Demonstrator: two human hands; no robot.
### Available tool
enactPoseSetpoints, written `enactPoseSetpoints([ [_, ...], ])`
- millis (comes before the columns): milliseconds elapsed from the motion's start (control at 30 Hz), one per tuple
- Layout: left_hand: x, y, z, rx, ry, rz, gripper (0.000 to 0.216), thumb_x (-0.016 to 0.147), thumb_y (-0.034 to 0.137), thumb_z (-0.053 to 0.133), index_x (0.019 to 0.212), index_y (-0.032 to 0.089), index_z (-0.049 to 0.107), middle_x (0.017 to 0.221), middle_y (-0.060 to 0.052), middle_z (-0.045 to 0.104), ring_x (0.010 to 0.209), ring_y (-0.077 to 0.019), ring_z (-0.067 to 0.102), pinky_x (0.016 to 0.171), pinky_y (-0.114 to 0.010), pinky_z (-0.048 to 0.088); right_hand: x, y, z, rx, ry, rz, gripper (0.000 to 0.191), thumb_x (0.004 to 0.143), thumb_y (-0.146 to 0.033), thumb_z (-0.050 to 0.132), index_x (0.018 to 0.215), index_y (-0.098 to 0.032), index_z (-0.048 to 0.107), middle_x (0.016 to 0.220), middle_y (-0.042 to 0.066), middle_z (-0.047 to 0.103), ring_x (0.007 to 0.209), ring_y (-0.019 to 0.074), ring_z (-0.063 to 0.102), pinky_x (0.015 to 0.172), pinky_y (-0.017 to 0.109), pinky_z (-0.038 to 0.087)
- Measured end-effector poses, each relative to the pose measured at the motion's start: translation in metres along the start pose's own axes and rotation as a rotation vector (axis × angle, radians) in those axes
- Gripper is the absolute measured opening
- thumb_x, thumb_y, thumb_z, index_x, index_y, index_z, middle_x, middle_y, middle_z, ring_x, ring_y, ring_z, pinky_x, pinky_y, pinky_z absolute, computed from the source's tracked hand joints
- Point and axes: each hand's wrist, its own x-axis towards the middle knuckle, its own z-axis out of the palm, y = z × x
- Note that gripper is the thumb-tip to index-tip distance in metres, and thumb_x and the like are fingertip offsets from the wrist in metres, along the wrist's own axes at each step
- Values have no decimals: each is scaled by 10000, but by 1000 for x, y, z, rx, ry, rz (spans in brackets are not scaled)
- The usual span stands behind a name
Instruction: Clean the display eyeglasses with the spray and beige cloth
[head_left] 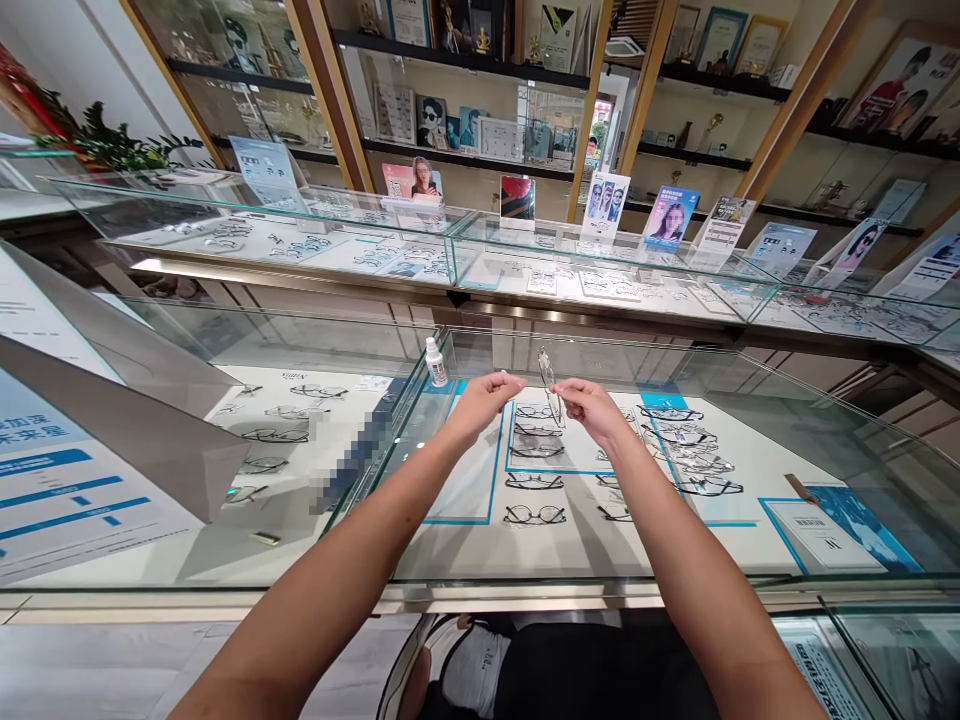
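My right hand (pixel 590 409) pinches a pair of eyeglasses (pixel 547 372) by its lower part, holding it upright and nearly edge-on above the glass counter. To its left, my left hand (pixel 486 402) is closed, thumb and fingers pressed together and pointing toward the eyeglasses. A small gap separates it from them, and whatever it may hold is too small to make out. Beyond my left hand, a small white bottle (pixel 436 364) stands on the glass top. Under both hands, several eyeglass frames (pixel 534 514) lie in columns inside the display case (pixel 570 548).
Large folded cards (pixel 82 470) stand close on the left. More eyeglasses (pixel 276 436) lie in the left case, and another column (pixel 705 486) lies to the right. Behind runs a second glass counter (pixel 352 240) with upright signs (pixel 670 216). A booklet (pixel 821 535) lies at right.
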Motion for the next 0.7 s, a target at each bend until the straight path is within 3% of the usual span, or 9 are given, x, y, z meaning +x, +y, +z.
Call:
enactPoseSetpoints([
  [100, -4, -2, 5, 14, -114, 35, 404, 657, 549, 952, 801, 190, 836, 712, -33, 689, 634, -125, 458, 622, -276, 379, 0, 4, 8, -21, 52, -32, 363, 613, -486, 947, 827, -211, 845, 611, -54, 553, 576, 86, 296, 561, 283, 214],
  [500, -2, -8, 8, 60, -36, 80, 324, 688, 508, 894, 784, 210, 812, 712, -20, 657, 658, -143, 448, 641, -288, 333, -2, 6, 24, -13, 17, -30, 466, 568, -549, 963, 834, -215, 775, 630, -70, 490, 580, 90, 295, 582, 296, 196],
  [600, 2, -8, 7, 78, -5, 101, 273, 728, 472, 837, 803, 217, 777, 616, 19, 546, 589, -130, 393, 593, -278, 278, 3, 9, 21, -18, -1, -18, 503, 648, -654, 887, 878, -244, 709, 582, -110, 352, 536, 92, 228, 560, 291, 167],
  [700, 1, -6, -1, 128, 49, 136, 237, 754, 451, 760, 828, 229, 726, 594, 37, 510, 548, -132, 381, 559, -269, 251, 10, 15, 16, -65, -2, -14, 529, 744, -764, 758, 770, -248, 645, 519, -130, 215, 511, 99, 139, 544, 304, 124],
])
